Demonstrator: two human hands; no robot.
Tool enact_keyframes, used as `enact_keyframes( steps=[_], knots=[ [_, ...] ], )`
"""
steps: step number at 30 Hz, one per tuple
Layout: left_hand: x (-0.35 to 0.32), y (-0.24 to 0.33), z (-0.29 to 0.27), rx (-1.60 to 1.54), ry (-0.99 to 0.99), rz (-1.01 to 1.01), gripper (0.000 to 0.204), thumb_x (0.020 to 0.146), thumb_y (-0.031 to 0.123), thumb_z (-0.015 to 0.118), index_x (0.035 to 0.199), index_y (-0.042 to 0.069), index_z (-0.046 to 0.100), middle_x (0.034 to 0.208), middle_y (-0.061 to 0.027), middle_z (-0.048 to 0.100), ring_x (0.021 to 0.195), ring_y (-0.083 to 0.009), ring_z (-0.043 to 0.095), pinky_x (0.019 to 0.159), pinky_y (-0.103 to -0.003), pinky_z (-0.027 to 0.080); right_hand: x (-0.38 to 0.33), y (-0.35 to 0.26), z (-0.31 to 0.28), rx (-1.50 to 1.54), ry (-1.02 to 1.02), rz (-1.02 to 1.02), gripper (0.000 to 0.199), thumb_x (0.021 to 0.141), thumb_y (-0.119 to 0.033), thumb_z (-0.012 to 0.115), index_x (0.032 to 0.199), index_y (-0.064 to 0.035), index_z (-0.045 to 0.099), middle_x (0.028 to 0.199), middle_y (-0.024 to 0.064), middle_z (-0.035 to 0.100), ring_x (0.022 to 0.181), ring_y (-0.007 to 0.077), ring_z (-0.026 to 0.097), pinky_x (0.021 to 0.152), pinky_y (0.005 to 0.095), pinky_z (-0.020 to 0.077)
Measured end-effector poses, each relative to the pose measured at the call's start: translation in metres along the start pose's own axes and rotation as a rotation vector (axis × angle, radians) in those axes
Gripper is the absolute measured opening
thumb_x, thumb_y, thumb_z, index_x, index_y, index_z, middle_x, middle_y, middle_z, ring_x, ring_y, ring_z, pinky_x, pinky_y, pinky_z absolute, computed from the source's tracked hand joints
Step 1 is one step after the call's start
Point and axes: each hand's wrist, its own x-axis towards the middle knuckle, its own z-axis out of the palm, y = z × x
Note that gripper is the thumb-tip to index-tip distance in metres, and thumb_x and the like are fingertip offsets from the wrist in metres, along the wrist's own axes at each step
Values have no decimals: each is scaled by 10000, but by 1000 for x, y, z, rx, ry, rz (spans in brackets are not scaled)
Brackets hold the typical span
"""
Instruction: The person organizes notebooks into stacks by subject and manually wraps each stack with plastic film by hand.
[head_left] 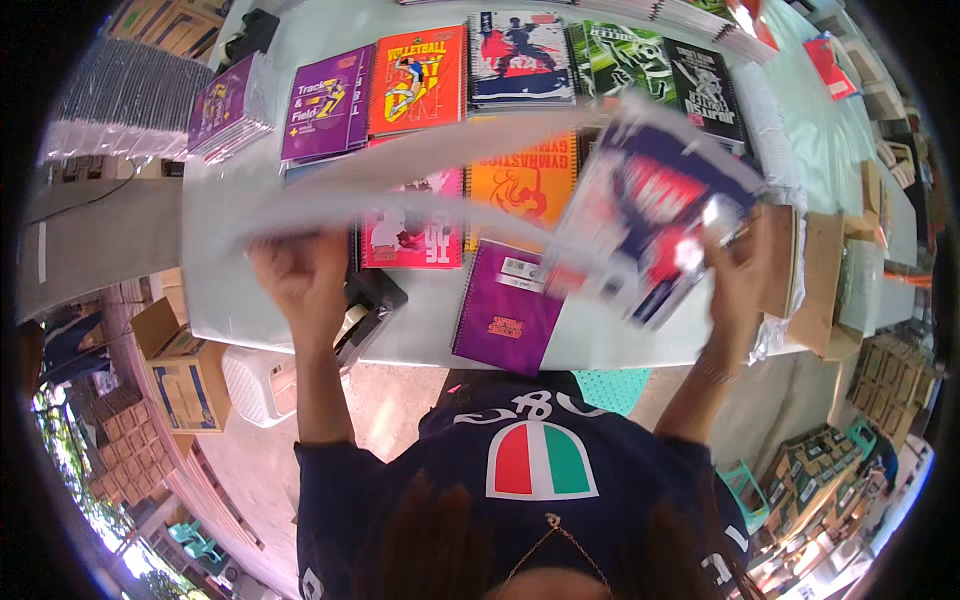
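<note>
My left hand (298, 272) is raised over the table edge, gripping the near end of a long blurred white sheet of plastic wrap (400, 185) that stretches up to the right. My right hand (735, 268) grips a stack of spiral notebooks (650, 215) with a dark blue and red cover, tilted and blurred above the table. Below them on the pale table (220, 300) lie a purple notebook (505, 308), a pink one (410, 240) and an orange one (525, 185).
Rows of notebooks cover the far table: purple (325, 105), orange (418, 80), blue-white (520, 55), green-black (625, 60). Wrapped purple stacks (225, 105) sit at the left. A black device (365, 300) lies by the table edge. Cardboard boxes (185, 375) stand on the floor left and right.
</note>
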Motion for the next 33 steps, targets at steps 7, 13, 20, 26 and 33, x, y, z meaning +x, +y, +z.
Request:
enact_keyframes(
  steps=[7, 13, 20, 26, 33],
  knots=[
    [-43, -22, 28, -447, -822, -38, 103, 823, 11, 626, 810, 110, 598, 939, -52, 676, 1069, -256, 622, 1135, -552, 89, -89, 115, 40, -365, 14, 117, 629, 782, -138, 727, 1308, -32, 400, 1137, 108, 495, 1003, 206, 505, 796, 305, 434],
    [-64, -75, 59, 91, -1493, -75, 132, 772, -13, 599, 824, 108, 599, 879, -70, 633, 1002, -289, 605, 1047, -545, 283, 77, 131, -18, -660, 243, -443, 255, 872, -154, 612, 1107, -56, 605, 1107, 119, 580, 1041, 310, 520, 940, 411, 388],
    [74, -60, 319, 180, -1028, 616, 453, 756, -77, 487, 1148, 135, 570, 1184, -118, 573, 1149, -336, 523, 949, -431, 436, 275, 199, -91, -1171, 197, -36, 667, 713, -481, 749, 1166, -29, 562, 1121, 214, 593, 1037, 389, 575, 808, 502, 442],
    [113, -88, 455, 1046, -1294, 898, 883, 500, 74, 831, 1281, 244, 456, 1393, -5, 445, 1383, -246, 303, 1077, -535, 297, 296, 181, -105, -1127, 57, 56, 645, 685, -435, 788, 1070, 7, 520, 1009, 193, 648, 980, 381, 612, 782, 470, 467],
    [173, -63, 381, 615, -966, 1157, 222, 784, 151, 615, 1002, 129, 652, 1011, -63, 653, 966, -266, 625, 878, -384, 456, 179, 86, -117, -552, 457, -343, 432, 795, -192, 724, 1140, -34, 517, 997, 191, 661, 875, 255, 647, 748, 354, 499]
  ],
)
